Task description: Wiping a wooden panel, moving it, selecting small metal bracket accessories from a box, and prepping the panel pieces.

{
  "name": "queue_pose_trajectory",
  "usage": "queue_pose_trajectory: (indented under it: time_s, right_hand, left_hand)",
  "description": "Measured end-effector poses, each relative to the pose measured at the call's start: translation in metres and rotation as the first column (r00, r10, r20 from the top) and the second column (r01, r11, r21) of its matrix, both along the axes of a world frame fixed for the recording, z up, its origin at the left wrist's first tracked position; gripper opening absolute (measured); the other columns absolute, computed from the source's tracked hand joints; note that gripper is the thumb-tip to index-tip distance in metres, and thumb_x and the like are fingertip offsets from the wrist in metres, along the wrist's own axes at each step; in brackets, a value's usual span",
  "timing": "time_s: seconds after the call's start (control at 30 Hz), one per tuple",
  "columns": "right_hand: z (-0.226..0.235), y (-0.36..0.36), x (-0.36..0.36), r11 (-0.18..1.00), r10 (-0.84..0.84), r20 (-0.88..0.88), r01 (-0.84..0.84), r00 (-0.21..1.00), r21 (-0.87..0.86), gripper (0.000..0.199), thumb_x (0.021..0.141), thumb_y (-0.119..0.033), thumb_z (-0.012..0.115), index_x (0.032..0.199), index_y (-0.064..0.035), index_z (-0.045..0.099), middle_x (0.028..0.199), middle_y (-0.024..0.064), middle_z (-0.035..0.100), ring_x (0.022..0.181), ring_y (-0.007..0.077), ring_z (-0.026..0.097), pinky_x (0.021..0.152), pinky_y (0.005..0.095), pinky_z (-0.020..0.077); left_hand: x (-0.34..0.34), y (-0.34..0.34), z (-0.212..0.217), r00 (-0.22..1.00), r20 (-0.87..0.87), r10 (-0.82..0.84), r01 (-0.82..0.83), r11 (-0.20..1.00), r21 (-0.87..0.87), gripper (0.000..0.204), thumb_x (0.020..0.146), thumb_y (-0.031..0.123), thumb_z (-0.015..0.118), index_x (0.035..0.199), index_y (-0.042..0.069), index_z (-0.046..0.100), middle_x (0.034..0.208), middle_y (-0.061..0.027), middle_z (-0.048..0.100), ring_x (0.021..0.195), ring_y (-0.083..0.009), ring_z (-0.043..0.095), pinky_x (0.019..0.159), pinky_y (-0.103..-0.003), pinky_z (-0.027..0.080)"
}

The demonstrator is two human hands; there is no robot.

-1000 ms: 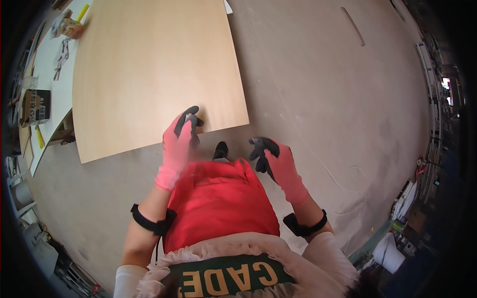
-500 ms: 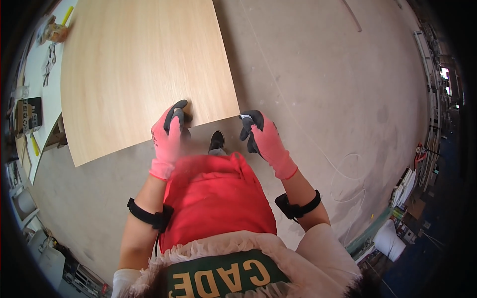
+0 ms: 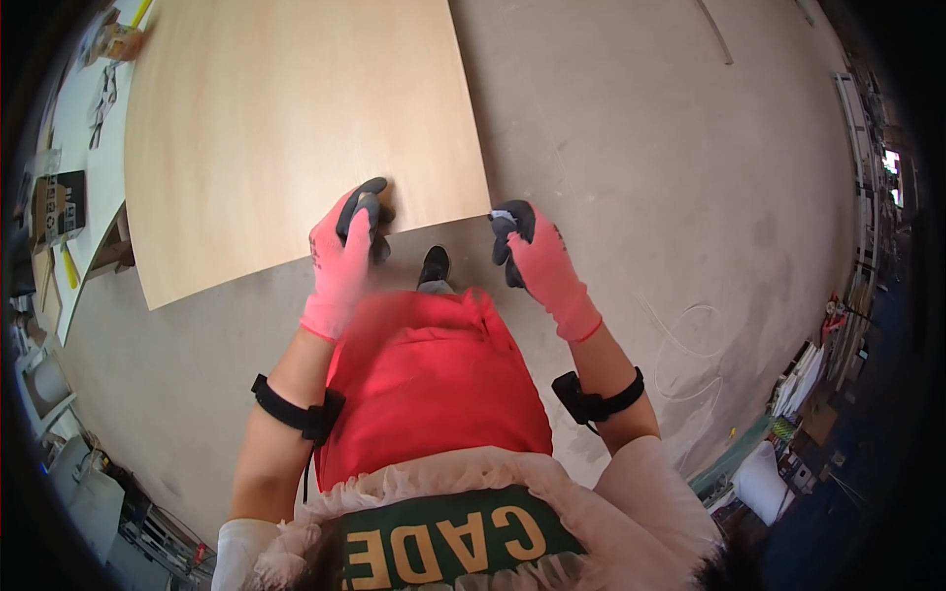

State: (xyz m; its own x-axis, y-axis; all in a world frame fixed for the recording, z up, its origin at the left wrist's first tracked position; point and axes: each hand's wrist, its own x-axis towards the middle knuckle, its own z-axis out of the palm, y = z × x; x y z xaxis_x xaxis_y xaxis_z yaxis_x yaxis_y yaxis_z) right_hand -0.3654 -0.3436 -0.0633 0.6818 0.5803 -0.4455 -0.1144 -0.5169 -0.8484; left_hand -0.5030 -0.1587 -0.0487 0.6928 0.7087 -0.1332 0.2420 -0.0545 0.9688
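A large pale wood-grain panel (image 3: 296,118) fills the upper left of the view. My left hand (image 3: 347,246), in a pink glove with dark grey fingers, is over its near edge. Those fingers are curled together, and what they hold, if anything, cannot be made out. Just beside the panel's near right corner is my right hand (image 3: 542,258), gloved alike. Its closed fingers pinch a small whitish piece (image 3: 504,216), too small to name, close to the corner. Whether the right fingers touch the panel is unclear.
A white table (image 3: 91,187) runs along the left, bearing a dark box (image 3: 69,205) and a bag (image 3: 120,41). On the grey floor (image 3: 631,148) a thin pale cord (image 3: 680,396) loops at right. Stacked goods line the right wall. My shoe (image 3: 435,264) stands below the panel edge.
The panel corner and both hands sit slightly higher and further right in the picture, shifting together with the floor. Both hands keep nearly the same place and grip at the panel.
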Motion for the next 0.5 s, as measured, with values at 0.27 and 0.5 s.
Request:
queue_pose_trajectory:
  time_s: [0.27, 0.5]
  right_hand:
    - [0.011, 0.007, 0.006, 0.998, -0.041, -0.199, 0.029, 0.979, -0.062, 0.018, 0.083, -0.003, 0.046, 0.099, -0.0042, 0.053, 0.074, 0.0062, 0.057, 0.059, 0.0135, 0.053, 0.050, 0.0290, 0.0420]
    - [0.008, 0.007, -0.002, 0.995, -0.097, -0.219, 0.098, 0.971, -0.005, 0.019, 0.083, -0.002, 0.044, 0.099, -0.0033, 0.053, 0.071, 0.0061, 0.055, 0.056, 0.0129, 0.051, 0.048, 0.0279, 0.0406]
  left_hand:
    - [0.012, 0.014, 0.011, 0.994, -0.089, -0.056, 0.026, 0.950, -0.310, 0.032, 0.092, 0.024, 0.044, 0.108, 0.001, 0.059, 0.077, -0.0052, 0.061, 0.055, -0.0087, 0.050, 0.049, -0.022, 0.039]
    - [0.081, 0.078, 0.006, 0.990, -0.107, 0.092, -0.128, 0.907, -0.401, 0.041, 0.090, 0.039, 0.049, 0.100, 0.001, 0.060, 0.071, -0.0058, 0.060, 0.050, -0.0102, 0.049, 0.044, -0.023, 0.038]
